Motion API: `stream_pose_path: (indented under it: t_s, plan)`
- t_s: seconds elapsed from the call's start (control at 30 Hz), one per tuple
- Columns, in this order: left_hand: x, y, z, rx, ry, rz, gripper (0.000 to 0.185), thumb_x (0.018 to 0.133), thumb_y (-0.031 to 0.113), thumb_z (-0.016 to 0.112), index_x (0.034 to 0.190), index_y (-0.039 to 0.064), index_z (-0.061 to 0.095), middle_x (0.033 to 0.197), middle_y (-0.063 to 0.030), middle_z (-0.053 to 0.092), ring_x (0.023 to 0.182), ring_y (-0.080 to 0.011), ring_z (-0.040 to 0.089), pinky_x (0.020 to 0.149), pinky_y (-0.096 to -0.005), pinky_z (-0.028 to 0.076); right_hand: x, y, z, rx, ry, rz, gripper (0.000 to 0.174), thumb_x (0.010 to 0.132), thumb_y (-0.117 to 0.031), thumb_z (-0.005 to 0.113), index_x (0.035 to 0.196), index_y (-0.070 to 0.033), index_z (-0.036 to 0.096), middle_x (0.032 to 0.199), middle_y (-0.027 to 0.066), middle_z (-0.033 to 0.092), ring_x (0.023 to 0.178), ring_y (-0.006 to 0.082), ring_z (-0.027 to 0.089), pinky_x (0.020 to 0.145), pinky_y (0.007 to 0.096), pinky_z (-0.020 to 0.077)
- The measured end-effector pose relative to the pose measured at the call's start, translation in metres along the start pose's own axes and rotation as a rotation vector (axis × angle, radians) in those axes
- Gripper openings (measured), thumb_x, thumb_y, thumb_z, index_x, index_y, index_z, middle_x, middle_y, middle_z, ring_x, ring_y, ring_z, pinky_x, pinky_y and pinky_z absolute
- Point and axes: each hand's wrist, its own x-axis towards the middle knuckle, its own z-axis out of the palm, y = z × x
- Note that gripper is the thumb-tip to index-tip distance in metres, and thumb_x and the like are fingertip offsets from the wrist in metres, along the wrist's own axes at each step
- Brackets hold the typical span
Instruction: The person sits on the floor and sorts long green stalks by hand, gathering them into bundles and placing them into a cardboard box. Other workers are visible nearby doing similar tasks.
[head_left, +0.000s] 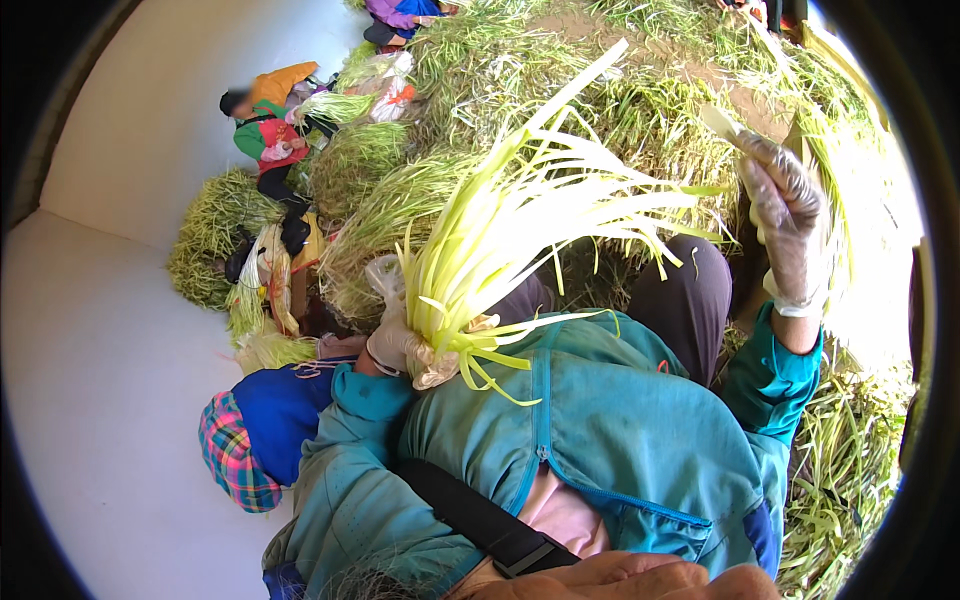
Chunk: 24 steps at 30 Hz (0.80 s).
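My left hand (427, 358), in a pale thin glove, grips the base of a bunch of yellow-green leaves (480, 225) that look like blanched chives. The bunch fans up and to the right over my lap, its middle washed out by glare. Several loose leaves curl down across the front of my teal jacket (615, 405). My right hand (787, 202), in a clear plastic glove, is raised at the right, apart from the bunch. A flat pale piece (718, 121) extends from its fingertips; whether this is a leaf or loose glove tip is unclear.
Heaps of cut leaves (480, 90) cover the floor ahead; more leaves (847, 457) lie at my right. A co-worker (270, 142) sits by the white wall (150, 112), another (401, 19) farther off. Blue cloth (285, 420) and plaid cloth (236, 450) are close at my left.
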Motion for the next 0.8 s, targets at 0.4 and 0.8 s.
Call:
stream_pose_path:
  t_s: [0.4, 0.8]
  plan:
    - [-0.005, 0.001, 0.003, 0.182, 0.024, 0.024, 0.094, 0.07, 0.002, 0.078, 0.146, 0.007, 0.024, 0.131, -0.0275, 0.048, 0.063, -0.0289, 0.061, 0.046, -0.035, 0.052, 0.017, -0.01, 0.003, -0.345, -0.815, 0.391, 0.033, 0.081, -0.031, 0.074, 0.099, -0.003, 0.072, 0.08, 0.0107, 0.07, 0.071, 0.0157, 0.066, 0.065, 0.0305, 0.0508]
    - [0.003, 0.005, -0.001, 0.091, -0.071, -0.111, 0.084, 0.071, 0.0, 0.075, 0.14, 0.011, 0.029, 0.103, -0.0104, 0.037, 0.049, -0.0202, 0.057, 0.037, -0.0292, 0.051, 0.005, 0.036, -0.001, 0.324, -0.911, 0.573, 0.024, 0.089, -0.014, 0.067, 0.107, 0.002, 0.067, 0.084, 0.0025, 0.068, 0.075, 0.0053, 0.059, 0.066, 0.0224, 0.0491]
